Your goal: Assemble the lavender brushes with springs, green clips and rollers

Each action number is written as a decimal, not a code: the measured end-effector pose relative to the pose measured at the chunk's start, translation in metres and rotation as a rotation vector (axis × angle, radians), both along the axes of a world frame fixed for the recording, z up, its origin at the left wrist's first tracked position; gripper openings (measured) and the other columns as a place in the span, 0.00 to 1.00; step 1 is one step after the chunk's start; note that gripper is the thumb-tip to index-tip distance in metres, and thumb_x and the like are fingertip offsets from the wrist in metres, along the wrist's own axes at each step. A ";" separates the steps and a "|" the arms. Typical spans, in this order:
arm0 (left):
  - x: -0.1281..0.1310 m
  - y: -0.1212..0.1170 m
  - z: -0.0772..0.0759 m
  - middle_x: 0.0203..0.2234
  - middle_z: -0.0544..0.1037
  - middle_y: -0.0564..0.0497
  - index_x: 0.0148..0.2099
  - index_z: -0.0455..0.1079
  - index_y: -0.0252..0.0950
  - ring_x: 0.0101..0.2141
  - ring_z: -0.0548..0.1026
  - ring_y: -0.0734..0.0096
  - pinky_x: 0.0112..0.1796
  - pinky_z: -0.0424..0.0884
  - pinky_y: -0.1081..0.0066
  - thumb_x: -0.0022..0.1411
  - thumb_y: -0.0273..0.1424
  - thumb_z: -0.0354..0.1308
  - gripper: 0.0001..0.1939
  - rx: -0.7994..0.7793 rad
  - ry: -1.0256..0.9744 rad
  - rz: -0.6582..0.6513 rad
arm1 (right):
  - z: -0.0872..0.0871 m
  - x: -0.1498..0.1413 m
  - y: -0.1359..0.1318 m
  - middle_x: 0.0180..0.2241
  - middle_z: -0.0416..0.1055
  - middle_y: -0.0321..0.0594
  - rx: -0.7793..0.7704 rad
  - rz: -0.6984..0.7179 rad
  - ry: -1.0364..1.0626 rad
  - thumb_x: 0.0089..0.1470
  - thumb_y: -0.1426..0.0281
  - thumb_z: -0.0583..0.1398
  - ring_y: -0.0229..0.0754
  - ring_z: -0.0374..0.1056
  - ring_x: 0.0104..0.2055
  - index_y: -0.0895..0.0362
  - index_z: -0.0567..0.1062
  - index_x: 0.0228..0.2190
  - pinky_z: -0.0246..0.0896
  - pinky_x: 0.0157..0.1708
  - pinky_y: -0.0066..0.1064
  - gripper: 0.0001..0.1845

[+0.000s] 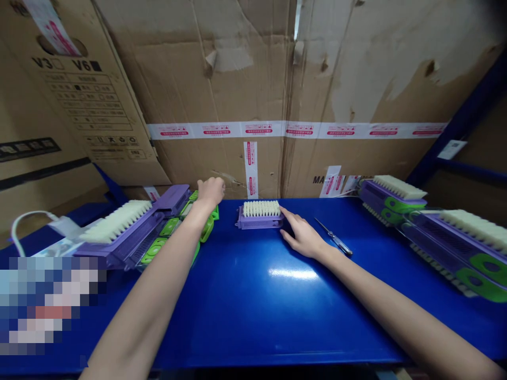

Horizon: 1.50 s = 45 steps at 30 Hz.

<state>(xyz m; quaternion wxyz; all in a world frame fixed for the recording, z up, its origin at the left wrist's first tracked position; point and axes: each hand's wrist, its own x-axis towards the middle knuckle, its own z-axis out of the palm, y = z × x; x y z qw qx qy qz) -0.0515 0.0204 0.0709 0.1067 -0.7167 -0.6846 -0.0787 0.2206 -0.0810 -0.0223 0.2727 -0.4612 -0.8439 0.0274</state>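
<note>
A small purple part with cream bristles on top (260, 215), like a brush head, lies on the blue table. My right hand (304, 233) is at its right end, fingers stretched and thumb apart, the fingertips touching or nearly touching it. My left hand (212, 191) is curled closed at the far end of a group of green parts (169, 227); what its fingers hold, if anything, is hidden. Beside those green parts, a longer purple part with bristles (119, 221) stands on the left. A screwdriver (336, 238) lies right of my right hand.
Purple-and-green bristled assemblies (459, 248) line the table's right side. At the left sit a white power strip (63, 247) and cable. Cardboard (237, 84) walls the back of the blue table (253, 311). A blue metal post (459, 121) rises at the right.
</note>
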 end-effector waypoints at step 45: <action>0.081 -0.033 -0.046 0.52 0.70 0.39 0.59 0.58 0.35 0.52 0.67 0.48 0.49 0.62 0.54 0.43 0.50 0.66 0.45 -0.046 -0.080 -0.626 | 0.036 0.002 0.015 0.21 0.64 0.31 -0.667 -0.349 1.164 0.47 0.70 0.57 0.31 0.60 0.17 0.57 0.73 0.39 0.60 0.16 0.24 0.14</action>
